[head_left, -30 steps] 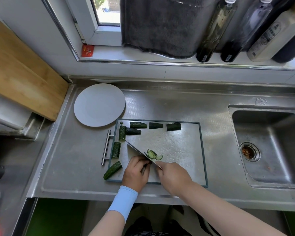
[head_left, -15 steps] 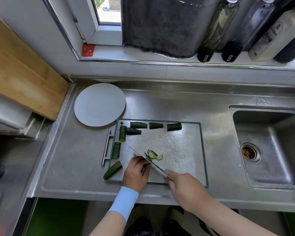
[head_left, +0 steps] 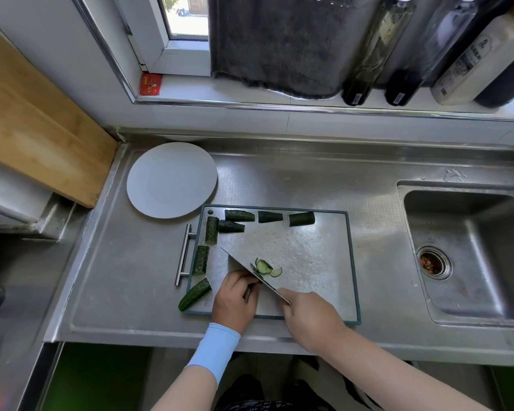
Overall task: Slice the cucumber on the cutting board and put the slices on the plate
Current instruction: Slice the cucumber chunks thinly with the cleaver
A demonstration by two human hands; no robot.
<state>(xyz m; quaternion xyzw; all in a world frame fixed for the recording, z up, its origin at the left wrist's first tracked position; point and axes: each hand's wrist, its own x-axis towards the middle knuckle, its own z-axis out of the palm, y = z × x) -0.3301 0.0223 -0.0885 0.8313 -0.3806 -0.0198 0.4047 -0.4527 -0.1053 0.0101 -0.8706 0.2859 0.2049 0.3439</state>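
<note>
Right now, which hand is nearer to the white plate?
Left. The left hand sits on the cutting board, this side of the plate; the right hand, gripping the knife, is farther right.

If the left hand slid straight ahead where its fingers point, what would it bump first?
The left hand would probably meet the knife blade first, right by its fingertips; cucumber slices lie just beyond.

Lighting: bright daylight from window (head_left: 187, 16); soft glare across steel counter (head_left: 279, 179); faint shadows. Wide-angle bending at edges; bottles (head_left: 374, 46) slightly blurred; lower corners dim.
</note>
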